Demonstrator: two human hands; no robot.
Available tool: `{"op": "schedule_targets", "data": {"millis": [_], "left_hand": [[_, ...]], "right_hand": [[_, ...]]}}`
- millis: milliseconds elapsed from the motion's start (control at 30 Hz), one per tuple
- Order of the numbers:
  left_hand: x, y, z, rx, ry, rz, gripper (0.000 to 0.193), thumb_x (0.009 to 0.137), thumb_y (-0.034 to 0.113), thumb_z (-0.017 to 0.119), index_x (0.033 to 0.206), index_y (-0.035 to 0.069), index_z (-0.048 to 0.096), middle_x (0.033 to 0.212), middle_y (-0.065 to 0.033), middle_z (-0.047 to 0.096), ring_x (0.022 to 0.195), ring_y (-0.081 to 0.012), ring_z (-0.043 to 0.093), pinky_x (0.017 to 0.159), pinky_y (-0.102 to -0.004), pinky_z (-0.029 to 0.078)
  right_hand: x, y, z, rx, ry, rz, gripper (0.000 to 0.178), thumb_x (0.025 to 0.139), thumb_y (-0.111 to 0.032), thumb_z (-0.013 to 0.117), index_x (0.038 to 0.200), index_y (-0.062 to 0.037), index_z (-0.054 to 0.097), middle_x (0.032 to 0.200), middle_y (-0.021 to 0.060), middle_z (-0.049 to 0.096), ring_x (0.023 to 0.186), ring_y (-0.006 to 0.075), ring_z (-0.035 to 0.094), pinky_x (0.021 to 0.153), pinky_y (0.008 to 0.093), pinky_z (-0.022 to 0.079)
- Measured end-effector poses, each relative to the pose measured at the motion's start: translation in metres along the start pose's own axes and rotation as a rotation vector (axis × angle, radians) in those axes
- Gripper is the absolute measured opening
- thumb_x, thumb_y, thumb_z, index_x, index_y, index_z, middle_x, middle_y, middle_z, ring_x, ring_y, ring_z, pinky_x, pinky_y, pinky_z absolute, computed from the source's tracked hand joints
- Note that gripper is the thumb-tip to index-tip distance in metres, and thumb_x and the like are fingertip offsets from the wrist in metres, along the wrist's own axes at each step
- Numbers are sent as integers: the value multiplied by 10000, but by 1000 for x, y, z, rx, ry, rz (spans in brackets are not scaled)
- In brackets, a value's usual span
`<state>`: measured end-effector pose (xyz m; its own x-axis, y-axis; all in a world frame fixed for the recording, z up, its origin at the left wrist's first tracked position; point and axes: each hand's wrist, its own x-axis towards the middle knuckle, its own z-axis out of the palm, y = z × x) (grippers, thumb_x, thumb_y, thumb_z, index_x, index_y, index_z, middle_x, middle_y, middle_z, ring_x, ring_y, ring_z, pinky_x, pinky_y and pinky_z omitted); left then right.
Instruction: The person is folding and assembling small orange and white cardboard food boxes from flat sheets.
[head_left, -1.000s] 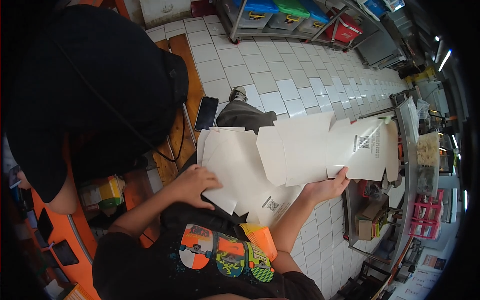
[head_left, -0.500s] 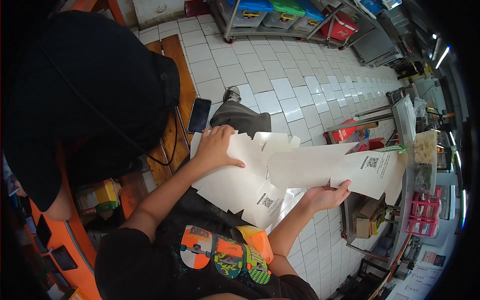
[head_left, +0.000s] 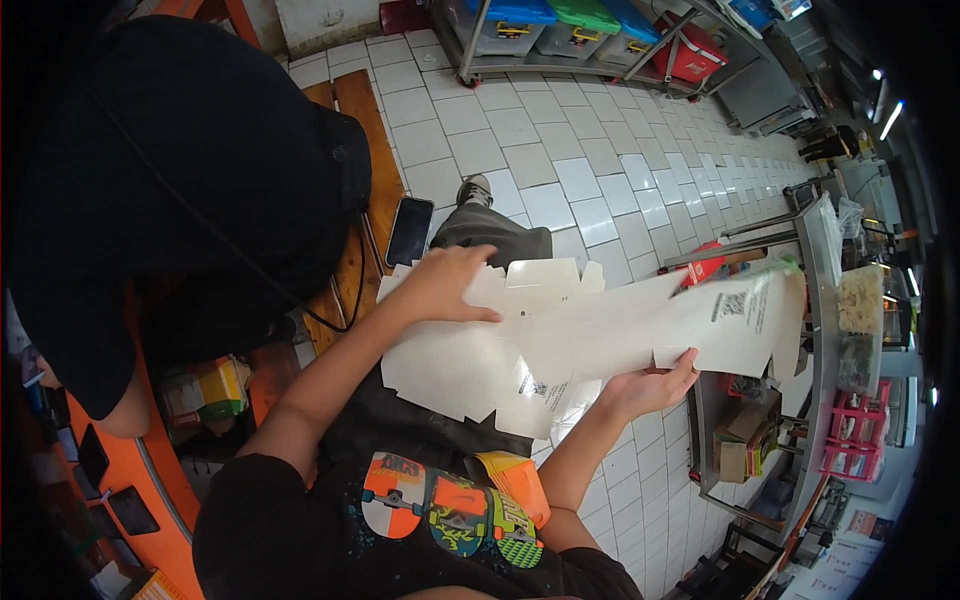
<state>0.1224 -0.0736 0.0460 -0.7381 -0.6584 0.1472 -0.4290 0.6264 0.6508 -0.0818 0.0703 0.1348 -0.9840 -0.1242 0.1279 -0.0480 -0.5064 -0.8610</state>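
Note:
Flat white cardboard box blanks [head_left: 440, 365] with cut flaps and a printed code lie across my lap. My left hand [head_left: 448, 287] rests on top of them, thumb apart from the fingers and fingers stretched forward. Off to the right, my right hand [head_left: 650, 389] grips the lower edge of another white box blank [head_left: 640, 325], its fingertips over the edge. That blank reaches from the pile out past my right knee side, and its left part overlaps the blanks on my lap. A folded orange thing [head_left: 518, 483] sits against my shirt.
A phone [head_left: 409, 232] lies on the wooden bench [head_left: 366, 120] to my left, beside a person in black [head_left: 220, 170]. Metal shelving [head_left: 800, 440] with cartons stands on the right. Lidded bins [head_left: 508, 30] sit on a rack beyond the tiled floor [head_left: 430, 120].
The blank in my right hand has come down and left over the lap pile. My left hand has moved slightly right, its fingers now stretched farther forward.

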Motion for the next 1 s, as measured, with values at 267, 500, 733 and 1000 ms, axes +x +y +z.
{"op": "schedule_targets", "data": {"millis": [267,500,733,1000], "left_hand": [[-18,4,25,-248,-230,62,424,674,294,677,996,57,537,1044,-110,521,952,-281,525,817,-378,408],[-34,8,9,-311,542,19,357,705,100,601,1040,11,516,1045,-144,485,1028,-267,468,883,-327,369],[-38,58,-17,-219,424,336,368,632,124,693,974,107,559,983,-90,523,959,-280,508,863,-421,378],[-41,69,20,43,194,392,436,632,104,663,1055,107,555,1094,-92,496,1038,-263,480,872,-399,387]], "right_hand": [[-10,3,6,-214,-275,-21,185,887,-51,531,1043,39,491,815,86,637,735,93,588,687,197,462],[-15,29,9,-482,-322,54,335,890,-105,558,1113,96,408,601,37,596,542,2,459,544,134,337],[-19,53,3,-364,-316,80,446,897,-114,554,1190,135,328,573,40,596,533,13,479,584,122,352],[-21,46,-2,-387,-403,175,306,887,-83,553,1131,57,432,839,109,650,689,71,580,602,178,457]]}}
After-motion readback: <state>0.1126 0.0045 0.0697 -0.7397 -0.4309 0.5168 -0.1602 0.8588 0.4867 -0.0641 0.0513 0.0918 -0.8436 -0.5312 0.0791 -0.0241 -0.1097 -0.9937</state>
